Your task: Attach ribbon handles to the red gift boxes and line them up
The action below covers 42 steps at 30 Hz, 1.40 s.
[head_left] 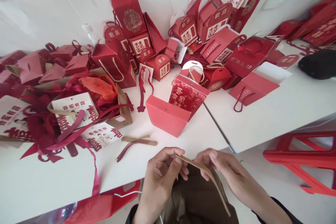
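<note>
My left hand (165, 171) pinches one end of a long tan strap (216, 182) between thumb and fingers, close to a small gold-coloured fastener. The strap slopes to the right and bends downward, its far end hanging free over my lap. My right hand (223, 164) is closed loosely by the strap's middle, its curled fingers slightly blurred and partly behind it. On the table ahead, a red gift box (168, 115) stands open with small holes in its panels. Left of my hands, a tan strap and a dark red strap (128, 148) lie crossed.
An open carton (123, 108) at the left holds dark red ribbons (43, 136) and printed white cards (75, 108). Several red gift boxes (114, 63) line the wall. A black object (317, 63) lies far right. Red plastic stools (291, 157) stand below the white table (65, 182).
</note>
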Each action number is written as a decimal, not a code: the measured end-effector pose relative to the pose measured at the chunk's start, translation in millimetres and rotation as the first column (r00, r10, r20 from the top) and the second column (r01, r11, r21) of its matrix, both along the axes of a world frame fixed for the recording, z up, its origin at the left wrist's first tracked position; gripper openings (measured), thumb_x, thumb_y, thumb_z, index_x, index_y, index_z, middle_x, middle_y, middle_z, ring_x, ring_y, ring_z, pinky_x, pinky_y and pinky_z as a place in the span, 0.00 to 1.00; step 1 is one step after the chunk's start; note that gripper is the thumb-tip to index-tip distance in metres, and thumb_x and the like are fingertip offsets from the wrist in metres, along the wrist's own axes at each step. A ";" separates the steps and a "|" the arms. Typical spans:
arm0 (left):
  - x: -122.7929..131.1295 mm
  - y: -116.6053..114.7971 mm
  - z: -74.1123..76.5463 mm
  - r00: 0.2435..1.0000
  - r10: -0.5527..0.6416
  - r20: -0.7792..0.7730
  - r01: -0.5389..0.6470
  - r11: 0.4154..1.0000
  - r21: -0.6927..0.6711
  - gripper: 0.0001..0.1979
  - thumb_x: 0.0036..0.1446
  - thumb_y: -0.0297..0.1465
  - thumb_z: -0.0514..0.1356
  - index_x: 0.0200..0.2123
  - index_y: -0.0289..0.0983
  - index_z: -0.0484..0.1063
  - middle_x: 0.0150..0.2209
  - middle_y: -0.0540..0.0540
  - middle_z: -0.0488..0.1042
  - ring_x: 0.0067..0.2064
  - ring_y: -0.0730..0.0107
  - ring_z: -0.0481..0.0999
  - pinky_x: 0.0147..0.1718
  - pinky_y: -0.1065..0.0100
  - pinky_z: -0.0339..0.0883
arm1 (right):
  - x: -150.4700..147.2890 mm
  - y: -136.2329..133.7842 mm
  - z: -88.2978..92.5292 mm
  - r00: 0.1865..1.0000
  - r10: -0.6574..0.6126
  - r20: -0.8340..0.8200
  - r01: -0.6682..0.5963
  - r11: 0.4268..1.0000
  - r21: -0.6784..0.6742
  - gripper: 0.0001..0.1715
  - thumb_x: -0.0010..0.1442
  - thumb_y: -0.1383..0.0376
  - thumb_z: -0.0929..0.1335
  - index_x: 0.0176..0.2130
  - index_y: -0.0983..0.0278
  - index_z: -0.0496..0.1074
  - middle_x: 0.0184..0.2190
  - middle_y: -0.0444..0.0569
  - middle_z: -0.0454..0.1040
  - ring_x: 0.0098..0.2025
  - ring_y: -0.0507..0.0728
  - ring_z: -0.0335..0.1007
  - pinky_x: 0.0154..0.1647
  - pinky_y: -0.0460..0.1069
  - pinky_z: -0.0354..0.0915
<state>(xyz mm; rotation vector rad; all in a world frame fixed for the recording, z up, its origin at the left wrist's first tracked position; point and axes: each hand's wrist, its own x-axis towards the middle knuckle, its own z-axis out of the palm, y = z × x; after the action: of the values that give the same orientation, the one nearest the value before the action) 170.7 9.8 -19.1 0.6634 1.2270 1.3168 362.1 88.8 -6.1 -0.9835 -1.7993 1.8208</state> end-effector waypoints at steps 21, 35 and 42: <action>12.9 9.7 -3.5 1.000 0.010 0.001 -0.010 0.992 -0.127 0.12 0.59 0.39 0.66 0.34 0.37 0.70 0.30 0.45 0.80 0.31 0.69 0.78 0.30 0.72 0.69 | -14.5 -9.9 -28.3 0.999 -0.032 -0.024 0.039 0.887 0.460 0.15 0.73 0.67 0.67 0.56 0.53 0.70 0.46 0.45 0.74 0.46 0.55 0.73 0.48 0.48 0.70; 19.3 6.1 -23.9 0.986 0.014 -0.164 -0.046 0.980 -0.192 0.16 0.61 0.43 0.64 0.31 0.36 0.72 0.27 0.47 0.74 0.30 0.70 0.72 0.31 0.69 0.66 | -19.6 -6.8 -30.5 0.995 -0.086 0.059 0.044 0.858 0.512 0.07 0.76 0.65 0.65 0.49 0.55 0.72 0.40 0.43 0.75 0.39 0.54 0.75 0.40 0.46 0.71; -11.4 17.1 11.5 0.654 0.259 -0.711 -0.152 0.965 0.212 0.08 0.67 0.34 0.59 0.46 0.41 0.75 0.41 0.44 0.78 0.38 0.66 0.77 0.35 0.65 0.75 | -16.0 -0.1 -20.7 0.976 -0.218 -0.023 0.203 0.859 0.469 0.05 0.76 0.62 0.65 0.47 0.56 0.72 0.42 0.46 0.75 0.44 0.55 0.77 0.44 0.44 0.72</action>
<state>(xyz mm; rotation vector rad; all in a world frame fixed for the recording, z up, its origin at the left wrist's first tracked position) 159.3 26.9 -7.6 1.2691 1.9256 1.3664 346.1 88.7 -26.7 -0.9677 -1.9336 1.1597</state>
